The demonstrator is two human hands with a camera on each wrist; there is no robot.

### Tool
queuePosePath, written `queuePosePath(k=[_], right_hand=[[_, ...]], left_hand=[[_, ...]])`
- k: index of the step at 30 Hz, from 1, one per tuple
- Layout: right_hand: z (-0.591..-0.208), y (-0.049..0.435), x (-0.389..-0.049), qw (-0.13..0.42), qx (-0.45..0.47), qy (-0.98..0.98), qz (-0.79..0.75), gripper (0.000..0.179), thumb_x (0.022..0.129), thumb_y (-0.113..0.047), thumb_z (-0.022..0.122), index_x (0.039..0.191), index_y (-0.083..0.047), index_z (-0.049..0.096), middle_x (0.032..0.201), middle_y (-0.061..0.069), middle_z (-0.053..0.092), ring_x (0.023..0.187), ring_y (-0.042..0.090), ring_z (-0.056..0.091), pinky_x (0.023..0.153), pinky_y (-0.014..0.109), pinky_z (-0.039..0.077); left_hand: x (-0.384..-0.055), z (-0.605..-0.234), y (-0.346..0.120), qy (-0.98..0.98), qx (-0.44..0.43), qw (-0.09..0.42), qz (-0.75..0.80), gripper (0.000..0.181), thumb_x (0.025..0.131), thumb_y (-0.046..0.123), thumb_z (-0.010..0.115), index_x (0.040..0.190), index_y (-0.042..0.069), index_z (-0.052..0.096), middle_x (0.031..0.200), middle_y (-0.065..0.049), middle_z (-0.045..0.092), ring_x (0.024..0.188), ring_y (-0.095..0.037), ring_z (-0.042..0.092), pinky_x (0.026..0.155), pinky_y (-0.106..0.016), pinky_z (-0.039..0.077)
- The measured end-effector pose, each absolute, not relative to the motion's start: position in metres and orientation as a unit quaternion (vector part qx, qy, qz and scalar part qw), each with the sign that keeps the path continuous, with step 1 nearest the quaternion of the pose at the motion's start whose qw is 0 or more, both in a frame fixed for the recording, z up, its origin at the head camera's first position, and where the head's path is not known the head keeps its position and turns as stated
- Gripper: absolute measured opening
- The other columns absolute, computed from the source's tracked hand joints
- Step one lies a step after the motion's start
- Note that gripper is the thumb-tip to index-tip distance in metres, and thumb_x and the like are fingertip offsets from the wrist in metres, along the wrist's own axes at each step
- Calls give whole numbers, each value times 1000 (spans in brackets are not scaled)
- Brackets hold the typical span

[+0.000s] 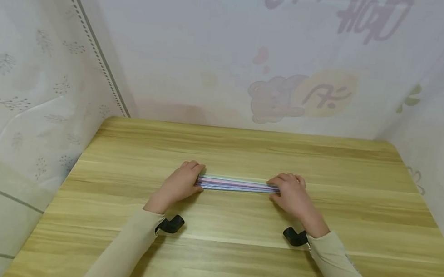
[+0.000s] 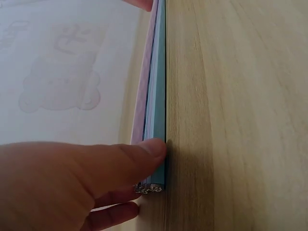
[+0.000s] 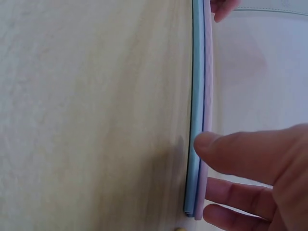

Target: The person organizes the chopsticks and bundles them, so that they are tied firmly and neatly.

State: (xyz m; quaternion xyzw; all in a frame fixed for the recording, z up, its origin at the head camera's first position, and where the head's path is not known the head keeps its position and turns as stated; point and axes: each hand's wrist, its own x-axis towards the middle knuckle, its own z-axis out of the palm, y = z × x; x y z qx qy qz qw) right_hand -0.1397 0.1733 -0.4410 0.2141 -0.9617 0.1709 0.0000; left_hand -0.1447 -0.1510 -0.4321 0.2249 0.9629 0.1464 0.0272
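Observation:
A tight stack of notebooks (image 1: 239, 185) in pastel pink, teal and blue is held on edge over the middle of the table, thin edges facing up. Silvery wire coils (image 2: 150, 188) show at its left end. My left hand (image 1: 181, 182) pinches that end, its thumb across the teal and pale edges and its fingers on the far side. At the other end my right hand (image 1: 291, 196) grips the stack likewise, thumb over the near side and fingers behind the pink cover (image 3: 208, 86). The covers' faces are mostly hidden.
The wood-grain table (image 1: 228, 267) spreads around both hands. Behind it hangs a pale curtain (image 1: 198, 53) with a printed bear, and patterned fabric (image 1: 28, 66) closes off the left side. Dark camera mounts (image 1: 295, 237) sit at both wrists.

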Motion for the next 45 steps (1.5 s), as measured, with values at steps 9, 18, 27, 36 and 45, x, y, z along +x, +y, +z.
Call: queuePosePath(k=[9,18,27,36,45], right_hand=[[-446,169,-141,11,200,-967,156,29,78,-13,78,106,-10,70,103,7,64,101,30,55,95,58,31],[-447,166,-139,19,200,-967,154,27,78,-10,77,104,-9,71,101,7,63,96,30,54,92,57,33],[-454,164,-141,27,202,-966,161,19,78,-9,77,97,-9,71,95,6,61,92,29,52,90,56,35],[-452,164,-142,21,194,-966,169,15,78,-6,75,91,-9,68,94,5,61,92,29,53,89,55,35],[-451,162,-142,-5,184,-968,172,20,80,-6,74,99,-8,68,96,5,62,95,29,55,88,53,34]], left_hand=[[-147,-433,-150,962,234,31,140,47,78,20,79,117,0,61,100,-10,58,89,-23,48,82,-34,46],[-144,-433,-151,961,230,29,150,41,78,19,79,114,3,67,97,-7,53,88,-22,44,80,-34,45],[-142,-434,-152,962,228,16,152,32,76,19,80,102,5,66,99,-7,56,89,-22,46,80,-34,47],[-144,-431,-149,962,226,33,151,28,78,18,78,98,6,63,94,-4,58,87,-21,49,79,-34,47],[-146,-430,-146,964,219,54,139,33,79,19,77,106,4,65,98,-6,58,90,-22,48,81,-34,46]])
